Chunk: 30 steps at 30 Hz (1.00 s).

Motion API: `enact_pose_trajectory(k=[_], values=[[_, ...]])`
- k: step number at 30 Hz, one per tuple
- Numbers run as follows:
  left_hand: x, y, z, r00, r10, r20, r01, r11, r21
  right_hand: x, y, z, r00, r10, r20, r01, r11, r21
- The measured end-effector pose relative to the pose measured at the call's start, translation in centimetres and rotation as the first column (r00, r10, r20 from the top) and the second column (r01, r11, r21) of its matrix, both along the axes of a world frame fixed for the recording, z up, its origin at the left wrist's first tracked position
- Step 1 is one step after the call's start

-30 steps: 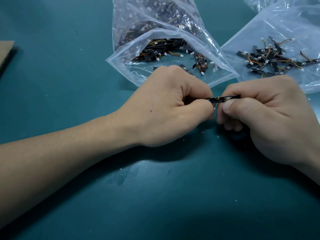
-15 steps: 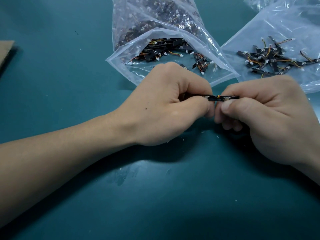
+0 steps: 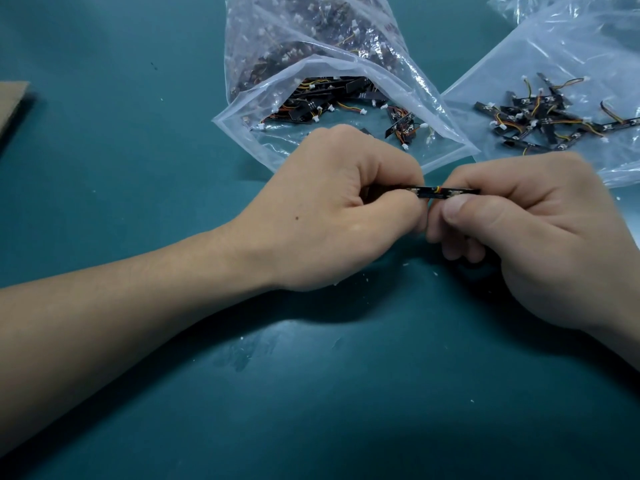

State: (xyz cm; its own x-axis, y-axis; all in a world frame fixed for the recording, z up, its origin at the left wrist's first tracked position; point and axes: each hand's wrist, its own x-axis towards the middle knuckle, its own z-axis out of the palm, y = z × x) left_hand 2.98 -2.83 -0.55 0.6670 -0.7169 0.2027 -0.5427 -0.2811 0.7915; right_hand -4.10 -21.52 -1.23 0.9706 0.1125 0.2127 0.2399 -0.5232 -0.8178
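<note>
Right hand (image 3: 540,244) closer; bag (image 3: 332,65) beyond strip (image 3: 450,191)

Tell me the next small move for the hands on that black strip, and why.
Probably a slight bend or pull at the wired middle of the black strip: the left hand and right hand each pinch one end, thumbs close together, leaving only that joint exposed above the mat.
</note>
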Motion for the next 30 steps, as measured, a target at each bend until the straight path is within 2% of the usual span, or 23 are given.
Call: enact_pose_trajectory(k=[13,22,27,30], values=[[-0.08,0.03,0.00,0.999,-0.011,0.031,0.010,1.000,0.015,0.04,-0.01,0.10,1.000,-0.012,-0.003,0.012,0.998,-0.057],[-0.08,0.09,0.00,0.999,-0.025,0.033,0.025,1.000,-0.004,-0.04,0.00,0.09,1.000,-0.020,-0.014,0.020,0.999,-0.031],[-0.05,0.03,-0.03,0.999,-0.026,0.024,0.026,1.000,-0.015,-0.03,-0.19,-0.13,1.000,-0.001,-0.004,0.001,1.000,-0.021],[-0.05,0.15,0.04,1.000,-0.007,-0.011,0.007,0.998,-0.060,-0.11,-0.49,-0.23,0.998,0.069,-0.004,-0.069,0.997,-0.018]])
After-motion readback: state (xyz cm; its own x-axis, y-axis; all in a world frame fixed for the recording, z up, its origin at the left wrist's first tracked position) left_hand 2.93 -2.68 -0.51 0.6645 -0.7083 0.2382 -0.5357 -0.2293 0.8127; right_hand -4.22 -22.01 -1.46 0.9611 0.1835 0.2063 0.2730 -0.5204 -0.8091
